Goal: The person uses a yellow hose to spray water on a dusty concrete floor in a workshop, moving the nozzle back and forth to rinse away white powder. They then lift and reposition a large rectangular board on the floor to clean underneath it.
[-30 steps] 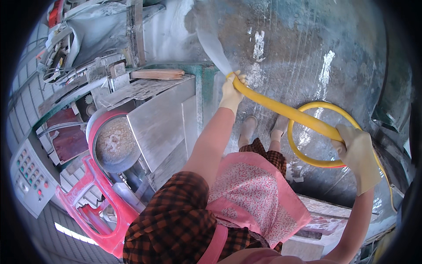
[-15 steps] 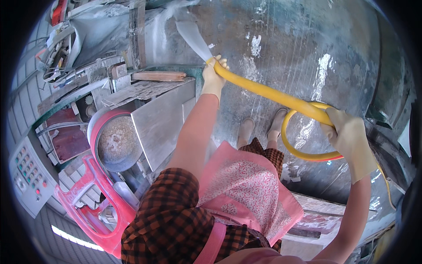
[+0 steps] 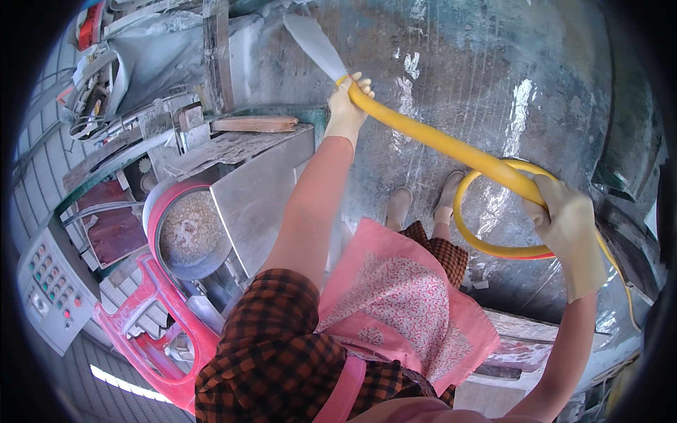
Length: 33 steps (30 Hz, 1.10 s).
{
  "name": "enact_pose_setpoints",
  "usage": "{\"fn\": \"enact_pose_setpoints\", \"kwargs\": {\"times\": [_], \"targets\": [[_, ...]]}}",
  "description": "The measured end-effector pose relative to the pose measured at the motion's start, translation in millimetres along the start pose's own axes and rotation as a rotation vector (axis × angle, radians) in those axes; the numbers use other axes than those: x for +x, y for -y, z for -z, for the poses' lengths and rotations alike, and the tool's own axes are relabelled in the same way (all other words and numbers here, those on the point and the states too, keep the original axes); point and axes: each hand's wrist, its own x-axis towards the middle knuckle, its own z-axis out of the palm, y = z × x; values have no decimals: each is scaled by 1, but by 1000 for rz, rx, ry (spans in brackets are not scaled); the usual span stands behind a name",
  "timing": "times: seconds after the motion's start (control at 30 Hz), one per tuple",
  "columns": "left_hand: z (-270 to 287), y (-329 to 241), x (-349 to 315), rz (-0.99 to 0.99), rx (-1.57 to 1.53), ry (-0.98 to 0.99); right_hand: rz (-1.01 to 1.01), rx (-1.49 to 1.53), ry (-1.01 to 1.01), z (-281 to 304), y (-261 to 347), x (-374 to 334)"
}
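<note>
A thick yellow hose (image 3: pixel 444 144) stretches between my two gloved hands. My left hand (image 3: pixel 347 106) is wrapped round it close to its mouth, arm reaching forward. Out of that mouth a pale stream of water (image 3: pixel 314 46) spurts toward the far left. My right hand (image 3: pixel 566 215) grips the hose farther back, at the right. Beyond that grip, part of the hose lies in a loop on the wet floor (image 3: pixel 395 166), and a thinner length runs down the right side. Both hands wear cream rubber gloves.
At the left stand a round drum (image 3: pixel 194 229) of light granular matter, a flat metal panel (image 3: pixel 261 204), a red plastic stool (image 3: pixel 159 331) and a grey button control box (image 3: pixel 56 289). Wooden boards (image 3: pixel 254 124) lie on the machine's edge. My shoes (image 3: pixel 399 206) are below the hose.
My left hand has shifted slightly up and to the right with the hose mouth, and the stream has moved along. My right hand has moved a little right and down, still gripping.
</note>
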Motion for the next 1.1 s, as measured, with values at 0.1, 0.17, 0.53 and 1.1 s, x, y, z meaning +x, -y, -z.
{"fn": "enact_pose_setpoints", "kwargs": {"times": [0.1, 0.17, 0.53, 1.1], "targets": [[-21, 1, 1, 18, -16, 28, -71, 70, -19, 5, -1, -6], [-37, 2, 3, 12, 8, 62, -108, 86, -32, 8, -3, -9], [-99, -6, 14, -24, 66, 135, -173, 107, -87, 14, -21, -15], [-168, 38, 4, 45, 152, 285, -382, 76, -54, 34, -21, -64]]}}
